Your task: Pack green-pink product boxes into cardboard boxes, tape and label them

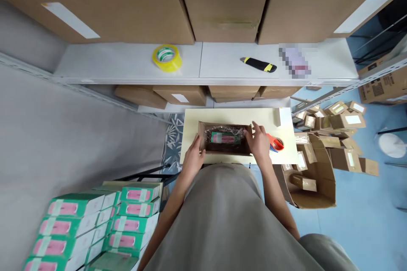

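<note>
An open cardboard box [202,130] lies lengthwise on the pale work table in front of me. Inside it rests a green and pink product box [223,137], with clear plastic wrap [233,130] bunched around and over it. My left hand [192,157] is closed on the cardboard box's left end, thumb near the front corner. At the opposite end, my right hand [259,142] grips the right wall, its thumb side by the plastic and one finger pointing up. Orange-handled scissors [276,144] lie just right of my right hand.
Above the table [193,115], a shelf holds yellow tape [167,58], a black utility knife [259,64] and large cartons [225,17]. Green and pink boxes [60,226] are stacked at lower left. A big open carton [326,178] and several small parcels [345,122] sit to the right.
</note>
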### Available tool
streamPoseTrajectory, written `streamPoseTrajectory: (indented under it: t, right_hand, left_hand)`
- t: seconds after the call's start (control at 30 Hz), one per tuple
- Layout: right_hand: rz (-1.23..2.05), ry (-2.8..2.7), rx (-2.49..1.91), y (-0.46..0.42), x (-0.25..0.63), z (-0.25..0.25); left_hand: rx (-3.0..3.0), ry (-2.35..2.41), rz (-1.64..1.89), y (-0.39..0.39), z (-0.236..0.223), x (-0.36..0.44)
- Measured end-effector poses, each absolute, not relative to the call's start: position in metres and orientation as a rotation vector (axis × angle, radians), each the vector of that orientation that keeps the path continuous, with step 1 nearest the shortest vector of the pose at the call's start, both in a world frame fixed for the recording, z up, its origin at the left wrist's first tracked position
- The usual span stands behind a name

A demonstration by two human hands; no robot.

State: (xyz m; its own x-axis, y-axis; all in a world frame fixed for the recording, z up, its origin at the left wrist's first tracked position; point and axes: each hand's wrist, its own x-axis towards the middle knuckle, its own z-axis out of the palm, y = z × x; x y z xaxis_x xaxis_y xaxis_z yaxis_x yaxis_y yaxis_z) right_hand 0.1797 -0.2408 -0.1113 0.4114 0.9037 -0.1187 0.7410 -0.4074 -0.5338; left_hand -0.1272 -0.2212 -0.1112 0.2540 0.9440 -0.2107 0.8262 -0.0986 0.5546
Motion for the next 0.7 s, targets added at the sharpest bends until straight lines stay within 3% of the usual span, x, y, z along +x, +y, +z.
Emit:
streamPoseTrajectory:
  t: [0.23,0.7]
  right_hand:
    - [0.580,-1.424,-2.265,-0.165,0.203,-0.123]
    - [0.680,-1.545,-1.961,-0.139,0.231,-0.156]
  left_hand:
    - [1.993,1.480,0.243,-0.237,-0.118,-0.137]
    - [2.011,1.672,0.336,-0.241,-0.136,-0.132]
